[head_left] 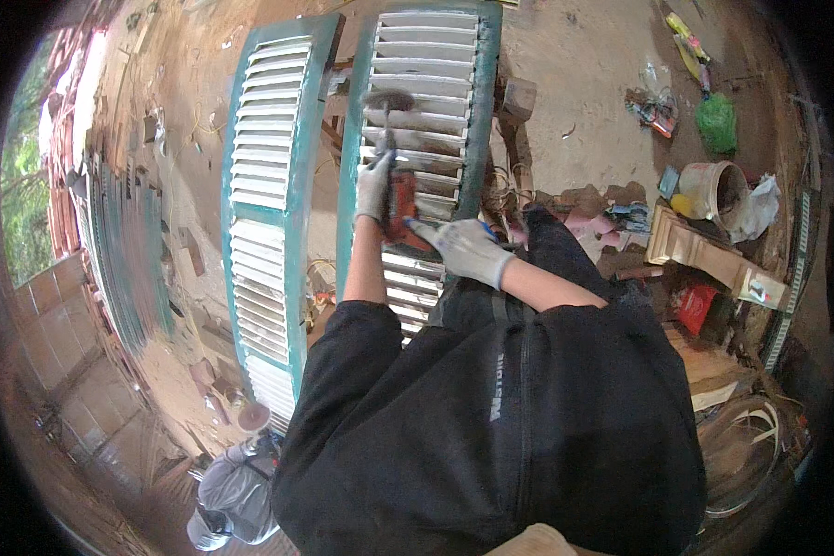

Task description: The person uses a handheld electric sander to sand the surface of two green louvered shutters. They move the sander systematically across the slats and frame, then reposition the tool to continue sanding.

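Note:
Both my hands wear pale work gloves and hold a red power tool with a round dark brush wheel at its far end. My left hand is wrapped round the tool's front part. My right hand grips its rear, partly hiding it. The wheel is blurred and lies over the upper slats of a louvred shutter with white slats and a green frame; whether it touches them I cannot tell. Brownish smudges mark the slats near the tool. My arms and dark top cover the shutter's lower end.
A second green-framed shutter lies to the left. At lower left a person in grey is near a round pinkish disc. On the right are a white bucket, a green bundle, a wooden piece and a red container.

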`<state>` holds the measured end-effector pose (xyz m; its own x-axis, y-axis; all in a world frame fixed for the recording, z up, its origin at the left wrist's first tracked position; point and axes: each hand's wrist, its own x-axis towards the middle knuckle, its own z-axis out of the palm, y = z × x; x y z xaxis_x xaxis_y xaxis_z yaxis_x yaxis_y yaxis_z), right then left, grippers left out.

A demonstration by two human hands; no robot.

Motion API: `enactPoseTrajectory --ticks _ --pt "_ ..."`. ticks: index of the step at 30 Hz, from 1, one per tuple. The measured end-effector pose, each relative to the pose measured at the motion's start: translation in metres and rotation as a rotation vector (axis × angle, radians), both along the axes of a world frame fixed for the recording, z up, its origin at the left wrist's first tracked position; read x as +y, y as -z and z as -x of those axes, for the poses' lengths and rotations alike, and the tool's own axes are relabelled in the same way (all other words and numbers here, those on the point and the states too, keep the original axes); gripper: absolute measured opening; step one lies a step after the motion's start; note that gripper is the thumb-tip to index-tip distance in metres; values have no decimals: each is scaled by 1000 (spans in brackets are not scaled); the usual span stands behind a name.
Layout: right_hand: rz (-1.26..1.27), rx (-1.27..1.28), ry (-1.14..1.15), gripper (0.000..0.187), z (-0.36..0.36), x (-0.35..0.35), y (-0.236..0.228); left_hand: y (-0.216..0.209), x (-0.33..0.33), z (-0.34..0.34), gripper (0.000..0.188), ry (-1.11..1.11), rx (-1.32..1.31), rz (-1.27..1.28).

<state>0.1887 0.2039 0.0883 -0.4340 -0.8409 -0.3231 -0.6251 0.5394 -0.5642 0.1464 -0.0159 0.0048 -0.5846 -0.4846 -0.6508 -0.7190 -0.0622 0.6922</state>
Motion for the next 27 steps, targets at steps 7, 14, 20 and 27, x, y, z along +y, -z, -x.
enactPoseTrajectory --ticks 7,14,20,27 --pt "-78 45 18 75 -20 -8 1 25 -2 -15 47 74 156 -160" --pt "-224 167 -78 71 -27 -15 -9 25 5 -10 47 181 193 10" --pt "-88 141 -71 78 -9 -65 14 0 -51 4 36 99 151 -8" --pt "-163 75 -8 67 -9 -35 -9 13 -13 2 37 139 260 -105"
